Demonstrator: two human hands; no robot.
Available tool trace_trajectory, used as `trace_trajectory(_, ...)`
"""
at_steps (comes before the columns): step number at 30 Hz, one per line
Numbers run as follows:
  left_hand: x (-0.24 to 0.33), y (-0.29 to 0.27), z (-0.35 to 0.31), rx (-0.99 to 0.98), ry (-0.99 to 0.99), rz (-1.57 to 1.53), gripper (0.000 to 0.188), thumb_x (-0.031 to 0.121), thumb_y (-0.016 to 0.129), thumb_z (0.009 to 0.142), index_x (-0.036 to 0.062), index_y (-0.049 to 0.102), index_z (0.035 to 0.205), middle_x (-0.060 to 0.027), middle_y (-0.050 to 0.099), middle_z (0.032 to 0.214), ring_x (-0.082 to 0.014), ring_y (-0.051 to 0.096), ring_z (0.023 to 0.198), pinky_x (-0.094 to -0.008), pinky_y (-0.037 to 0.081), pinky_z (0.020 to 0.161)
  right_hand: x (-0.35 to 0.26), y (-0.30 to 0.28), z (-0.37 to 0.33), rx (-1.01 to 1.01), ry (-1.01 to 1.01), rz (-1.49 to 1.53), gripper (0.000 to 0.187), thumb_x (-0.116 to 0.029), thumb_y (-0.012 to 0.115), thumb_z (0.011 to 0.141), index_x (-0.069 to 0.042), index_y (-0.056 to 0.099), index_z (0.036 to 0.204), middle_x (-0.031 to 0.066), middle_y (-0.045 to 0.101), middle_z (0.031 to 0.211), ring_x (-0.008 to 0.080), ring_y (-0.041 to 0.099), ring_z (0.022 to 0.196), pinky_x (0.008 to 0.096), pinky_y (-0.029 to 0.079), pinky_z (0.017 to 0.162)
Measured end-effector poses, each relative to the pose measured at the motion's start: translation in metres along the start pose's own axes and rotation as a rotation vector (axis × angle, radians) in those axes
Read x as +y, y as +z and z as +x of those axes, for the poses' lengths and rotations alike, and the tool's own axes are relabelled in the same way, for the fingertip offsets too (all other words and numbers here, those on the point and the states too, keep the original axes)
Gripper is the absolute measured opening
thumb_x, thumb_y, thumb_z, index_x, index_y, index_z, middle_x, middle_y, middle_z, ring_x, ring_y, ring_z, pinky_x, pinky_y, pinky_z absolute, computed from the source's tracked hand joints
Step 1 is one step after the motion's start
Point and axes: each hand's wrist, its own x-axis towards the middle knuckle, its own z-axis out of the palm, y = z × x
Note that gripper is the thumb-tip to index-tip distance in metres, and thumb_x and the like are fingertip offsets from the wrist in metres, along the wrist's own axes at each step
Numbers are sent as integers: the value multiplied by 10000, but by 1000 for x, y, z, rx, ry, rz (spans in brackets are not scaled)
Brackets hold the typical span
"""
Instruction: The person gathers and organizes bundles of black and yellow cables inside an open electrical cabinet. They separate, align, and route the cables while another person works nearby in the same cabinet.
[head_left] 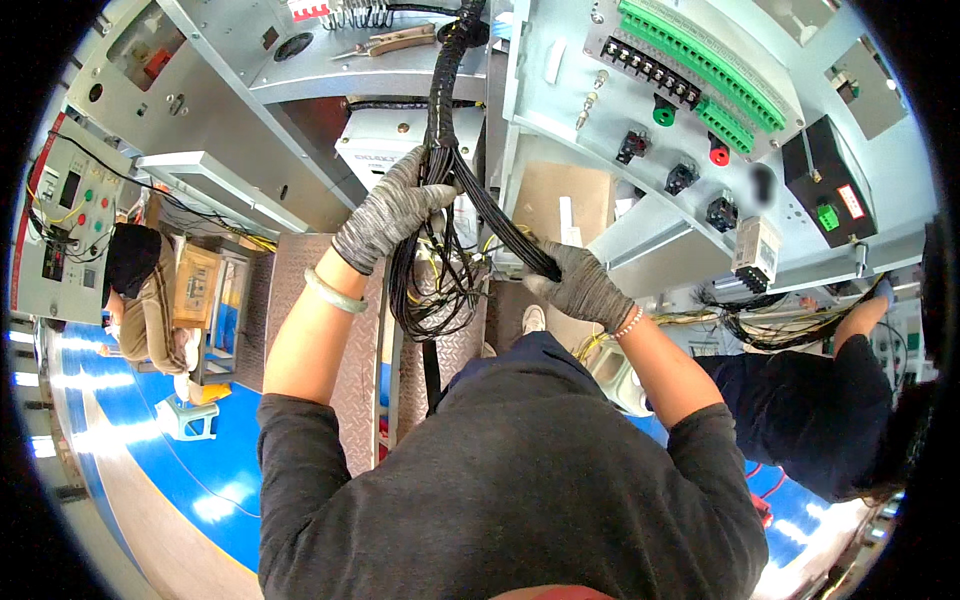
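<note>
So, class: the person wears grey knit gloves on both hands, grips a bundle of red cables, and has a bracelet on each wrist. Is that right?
Not quite. The head view shows that the bundle of cables is black, not red. The rest holds: grey knit gloves on the left hand and the right hand, a bracelet on each wrist.

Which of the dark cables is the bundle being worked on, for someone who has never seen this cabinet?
Start at the grey metal cabinet overhead. A thick black wire bundle hangs from its top centre. It alone is gripped by both gloved hands: the left hand where it fans out, the right hand on a strand pulled sideways.
</note>
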Motion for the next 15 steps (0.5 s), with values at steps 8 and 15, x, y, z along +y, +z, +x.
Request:
trace_trajectory(8, -12, 13, 6, 200, 67, 263, 326, 141, 603, 823, 8, 446, 1075, -59, 547, 731, -118, 524, 520, -272, 458, 470, -48, 4, 43, 134, 4, 12, 462, -178, 554, 780, 17, 430, 1180, 237, 600, 915, 356, 607, 854, 389, 471, 774)
trace_trajectory(15, -7, 17, 3, 185, 66, 185, 250, 160, 540, 875, 52, 456, 1084, -40, 594, 767, -80, 480, 465, -230, 392, 402, -51, 3, 48, 137, -21, 26, 477, -214, 557, 818, 6, 412, 1215, 251, 590, 955, 396, 575, 915, 429, 452, 813)
